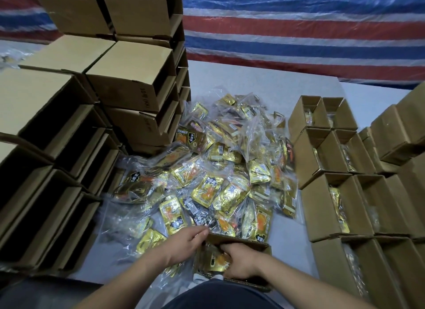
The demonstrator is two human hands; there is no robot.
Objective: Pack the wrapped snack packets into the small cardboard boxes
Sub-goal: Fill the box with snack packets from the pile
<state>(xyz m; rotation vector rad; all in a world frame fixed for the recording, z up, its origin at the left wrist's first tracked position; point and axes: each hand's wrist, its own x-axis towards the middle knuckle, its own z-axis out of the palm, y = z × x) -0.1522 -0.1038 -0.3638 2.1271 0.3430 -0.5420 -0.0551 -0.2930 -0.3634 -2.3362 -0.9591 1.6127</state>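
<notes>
Packing is partway along, with a big pile still waiting.
Empty boxes (128, 83) are standing stacked left, filled boxes (331, 203) right, loose packets (207, 170) lying between; the right hand (239, 260) is gripping a packet (213, 259) inside the near box (243, 241), fingers curled round it, while the left hand (187, 242), fingers loosely bent, is touching its corner.

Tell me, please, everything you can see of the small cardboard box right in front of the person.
The small cardboard box is plain brown corrugated board, open at the top, standing on the pale floor just before the person's lap, at the near edge of the pile of packets. Its far wall shows best; the near rim is partly hidden. The left hand rests at its far left corner. The right hand reaches inside, pressing down a clear-wrapped gold snack packet.
</notes>
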